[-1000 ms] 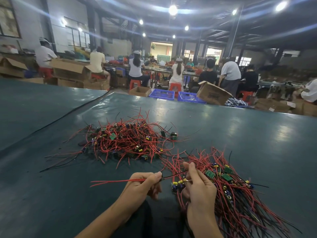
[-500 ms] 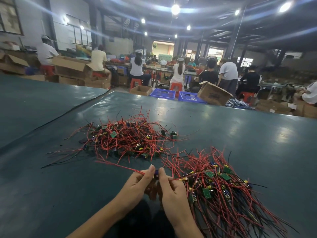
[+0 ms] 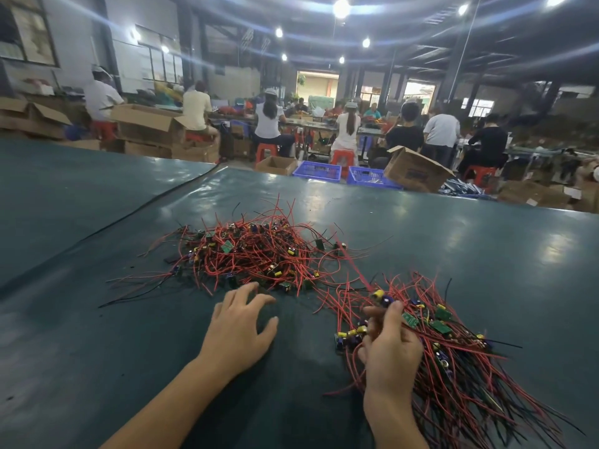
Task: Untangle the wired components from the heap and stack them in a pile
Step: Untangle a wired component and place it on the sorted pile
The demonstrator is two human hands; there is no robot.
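Just right of the heap (image 3: 256, 254), the right hand (image 3: 389, 348), grip pinched on a wired component (image 3: 380, 295), holds it at the pile (image 3: 453, 367) for stacking, while the left hand (image 3: 241, 325), grip spread and empty, hovers before the heap.

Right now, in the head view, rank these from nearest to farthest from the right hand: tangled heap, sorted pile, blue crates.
1. sorted pile, on the right: the right hand grips its wires.
2. tangled heap, ahead and to the left.
3. blue crates, far beyond the table's far edge.
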